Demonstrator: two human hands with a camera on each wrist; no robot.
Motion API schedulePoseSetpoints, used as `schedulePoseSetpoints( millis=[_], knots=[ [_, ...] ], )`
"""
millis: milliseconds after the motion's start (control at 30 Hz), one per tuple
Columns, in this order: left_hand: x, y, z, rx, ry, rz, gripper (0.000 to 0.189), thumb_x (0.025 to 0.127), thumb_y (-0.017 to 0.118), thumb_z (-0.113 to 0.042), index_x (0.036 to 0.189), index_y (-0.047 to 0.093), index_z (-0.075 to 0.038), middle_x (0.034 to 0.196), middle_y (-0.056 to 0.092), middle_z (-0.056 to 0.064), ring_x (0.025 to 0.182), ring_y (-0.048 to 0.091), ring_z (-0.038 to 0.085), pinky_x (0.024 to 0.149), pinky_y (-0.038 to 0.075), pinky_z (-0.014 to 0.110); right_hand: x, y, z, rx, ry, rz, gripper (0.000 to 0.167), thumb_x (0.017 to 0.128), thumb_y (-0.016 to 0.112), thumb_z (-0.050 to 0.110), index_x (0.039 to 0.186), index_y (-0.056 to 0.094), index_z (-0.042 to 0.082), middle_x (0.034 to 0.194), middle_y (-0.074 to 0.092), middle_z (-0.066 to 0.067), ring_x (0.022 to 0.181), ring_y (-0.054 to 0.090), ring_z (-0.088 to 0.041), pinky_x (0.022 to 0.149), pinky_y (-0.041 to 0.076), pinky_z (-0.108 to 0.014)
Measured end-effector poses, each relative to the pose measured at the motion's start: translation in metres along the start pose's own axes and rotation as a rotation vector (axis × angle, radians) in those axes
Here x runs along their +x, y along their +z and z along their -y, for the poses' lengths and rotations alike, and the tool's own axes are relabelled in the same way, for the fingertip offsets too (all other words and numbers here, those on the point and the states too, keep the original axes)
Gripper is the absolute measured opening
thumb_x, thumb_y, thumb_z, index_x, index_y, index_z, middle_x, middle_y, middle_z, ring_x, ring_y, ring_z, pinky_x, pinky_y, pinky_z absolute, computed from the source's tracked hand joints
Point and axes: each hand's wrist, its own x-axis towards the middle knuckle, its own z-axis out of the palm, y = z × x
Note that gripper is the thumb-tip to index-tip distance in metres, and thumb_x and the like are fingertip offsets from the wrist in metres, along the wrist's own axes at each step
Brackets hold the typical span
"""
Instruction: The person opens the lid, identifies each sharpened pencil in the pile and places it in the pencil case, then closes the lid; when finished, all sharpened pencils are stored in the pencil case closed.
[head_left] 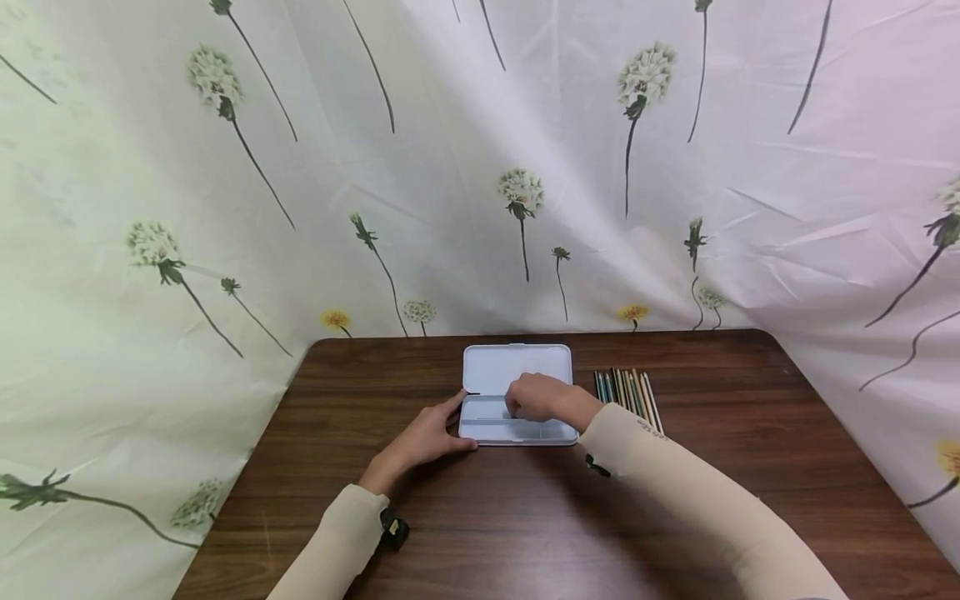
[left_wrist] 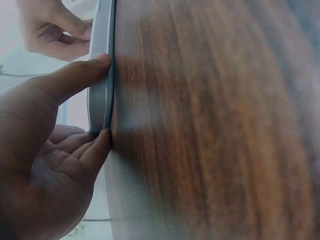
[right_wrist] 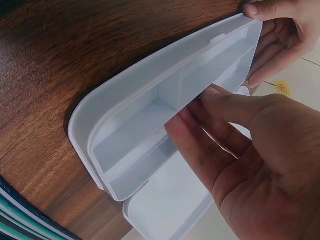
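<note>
A pale plastic pencil case [head_left: 501, 431] lies on the table with its lid [head_left: 517, 368] folded back flat behind it. Dividers split its inside into compartments. My left hand [head_left: 431, 435] grips the case's left end, thumb on the front edge and fingers at the side, as the left wrist view [left_wrist: 55, 145] also shows from close up. Reaching into the rear long compartment is my right hand [head_left: 538, 397], its fingers bent. In the right wrist view the thumb and fingers [right_wrist: 192, 142] come close together over the divider; whatever lies between their tips is hidden.
Several pencils [head_left: 626, 393] lie side by side on the brown wooden table [head_left: 480, 517], just right of the case. Behind the table hangs a white cloth [head_left: 450, 208] printed with dandelions. The right forearm passes over the near ends of the pencils.
</note>
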Motion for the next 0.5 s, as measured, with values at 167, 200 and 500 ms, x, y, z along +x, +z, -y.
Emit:
schedulePoseSetpoints(
  millis=[167,200,500],
  knots=[
    [0.0006,0.0007,0.0013,0.000,0.000,-0.004,0.100,0.088,0.091,-0.026,0.167,0.033,-0.003,0.166,0.045,0.019,0.148,0.054,0.030,0.118,0.048,0.048,0.0006,0.0006,0.0005,-0.001,-0.003,0.005,0.017,0.105,0.067,0.008,0.109,0.083,0.009,0.104,0.079,-0.005,0.082,0.063,-0.012,0.086,0.059,-0.035],
    [0.0005,0.0007,0.0014,0.001,0.001,-0.005,0.100,0.088,0.091,-0.026,0.167,0.033,-0.003,0.166,0.045,0.019,0.148,0.054,0.030,0.118,0.048,0.048,0.0003,0.0006,0.0007,0.001,-0.006,0.003,0.017,0.104,0.067,0.007,0.108,0.083,0.009,0.103,0.079,-0.005,0.082,0.063,-0.012,0.085,0.059,-0.035],
    [0.0003,0.0010,0.0018,0.004,0.004,-0.003,0.101,0.088,0.091,-0.026,0.167,0.032,-0.003,0.166,0.045,0.020,0.147,0.054,0.031,0.118,0.048,0.047,-0.0090,-0.0069,-0.0046,-0.003,-0.040,-0.072,0.013,0.102,0.067,0.005,0.101,0.080,0.007,0.095,0.076,-0.003,0.079,0.061,-0.013,0.080,0.058,-0.035]
  ],
)
